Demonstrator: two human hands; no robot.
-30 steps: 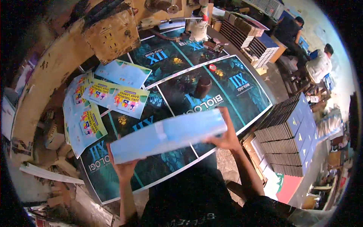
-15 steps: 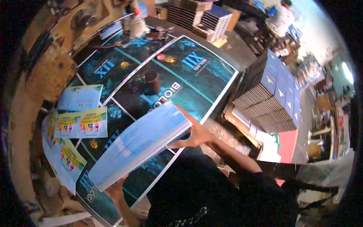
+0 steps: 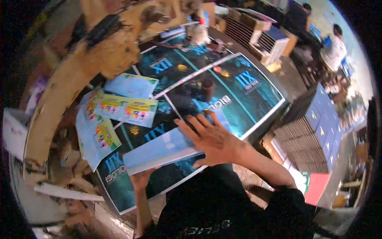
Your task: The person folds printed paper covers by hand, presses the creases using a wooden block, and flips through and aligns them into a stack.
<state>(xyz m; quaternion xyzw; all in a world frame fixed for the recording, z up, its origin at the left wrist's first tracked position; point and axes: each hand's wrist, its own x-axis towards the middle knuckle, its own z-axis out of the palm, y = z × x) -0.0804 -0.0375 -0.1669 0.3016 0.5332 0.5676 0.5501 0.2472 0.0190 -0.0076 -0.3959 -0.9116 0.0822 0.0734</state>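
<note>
A thick stack of light blue paper sheets (image 3: pixel 171 145) lies across the near part of the table, its white cut edge facing me. My right hand (image 3: pixel 219 143) presses flat on the stack's right part, fingers spread and thumb down by the near edge. At the left end my left hand (image 3: pixel 141 177) grips the stack's near corner; its fingers are partly hidden by the paper. Printed cover sheets (image 3: pixel 139 109) in yellow and blue, some overlapping, lie to the left of the stack. Beneath everything spread dark teal printed sheets (image 3: pixel 242 93) that cover the tabletop.
A dark cylinder (image 3: pixel 207 91) stands beyond the stack. Piles of blue-covered books (image 3: pixel 314 127) rise at the right, with more stacked books (image 3: pixel 268 44) at the back. A curved wooden machine part (image 3: pixel 115 51) borders the left. Two people (image 3: pixel 334 49) are at the far right.
The stack, earlier tilted up and bowed between my hands, now rests lower and flatter. My right hand has moved from its right end onto its top. The view has shifted left.
</note>
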